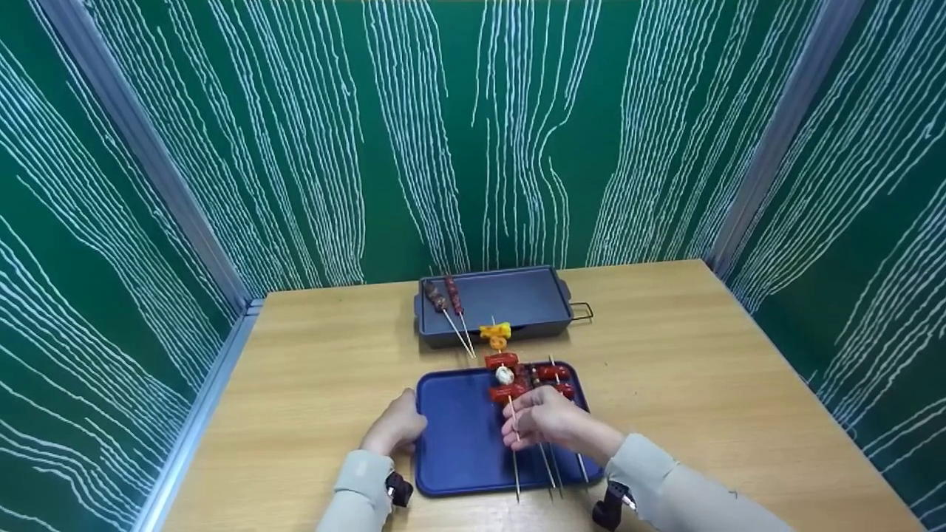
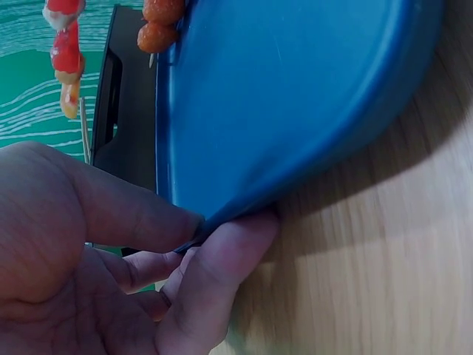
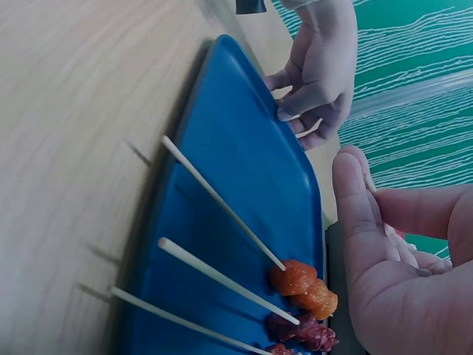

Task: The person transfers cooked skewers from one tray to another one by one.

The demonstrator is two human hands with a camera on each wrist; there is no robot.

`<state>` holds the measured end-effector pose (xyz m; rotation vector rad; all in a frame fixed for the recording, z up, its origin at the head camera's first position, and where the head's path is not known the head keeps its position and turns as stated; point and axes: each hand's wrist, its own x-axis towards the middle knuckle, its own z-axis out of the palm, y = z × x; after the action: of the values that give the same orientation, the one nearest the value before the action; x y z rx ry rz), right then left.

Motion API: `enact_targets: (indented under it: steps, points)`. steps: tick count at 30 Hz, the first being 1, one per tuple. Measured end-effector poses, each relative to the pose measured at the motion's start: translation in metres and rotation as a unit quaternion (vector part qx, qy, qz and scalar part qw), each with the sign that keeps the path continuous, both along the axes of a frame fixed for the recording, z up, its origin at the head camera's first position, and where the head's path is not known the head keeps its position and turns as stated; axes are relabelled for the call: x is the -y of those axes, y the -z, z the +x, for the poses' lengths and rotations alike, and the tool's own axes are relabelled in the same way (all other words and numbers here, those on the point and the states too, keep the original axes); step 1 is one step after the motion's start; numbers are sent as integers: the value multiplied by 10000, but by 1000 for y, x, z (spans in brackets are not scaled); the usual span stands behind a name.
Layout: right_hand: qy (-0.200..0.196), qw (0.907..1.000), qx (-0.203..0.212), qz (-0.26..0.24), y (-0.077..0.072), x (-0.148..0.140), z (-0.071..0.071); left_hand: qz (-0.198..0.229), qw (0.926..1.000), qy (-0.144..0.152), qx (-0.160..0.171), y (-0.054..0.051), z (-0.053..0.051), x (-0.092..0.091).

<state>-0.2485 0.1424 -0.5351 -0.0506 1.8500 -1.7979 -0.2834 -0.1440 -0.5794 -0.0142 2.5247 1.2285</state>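
My right hand (image 1: 543,417) pinches the stick of a mixed skewer (image 1: 504,375) threaded with red pieces, a white piece and yellow-orange pieces. The skewer is held over the blue tray (image 1: 454,458), its tip pointing toward the grill pan. In the left wrist view the skewer's food end (image 2: 66,52) appears at upper left. My left hand (image 1: 399,423) grips the tray's left rim between thumb and fingers. On the tray's right side lie several other skewers, among them one with glossy red pieces (image 1: 553,372) and one with dark red chunks (image 3: 314,333). My right hand partly hides them.
Behind the tray stands a dark rectangular grill pan (image 1: 510,295) with a wire handle (image 1: 584,311) on its right. Two meat skewers (image 1: 452,295) lie at its left end, sticks jutting over the front edge. A wooden table (image 1: 325,355) carries everything, with green white-lined walls (image 1: 295,148) around it.
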Motion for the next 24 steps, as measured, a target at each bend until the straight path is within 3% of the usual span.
enact_targets:
  steps: [6, 24]
  points:
    - [-5, 10000, 68, -55, 2, 0, 5, 199, 9997, -62, 151, -1, 1, 1]
    - [-53, 9998, 164, 115, 7, 5, 20, -10, 10000, 65, -1, -3, 1, 2]
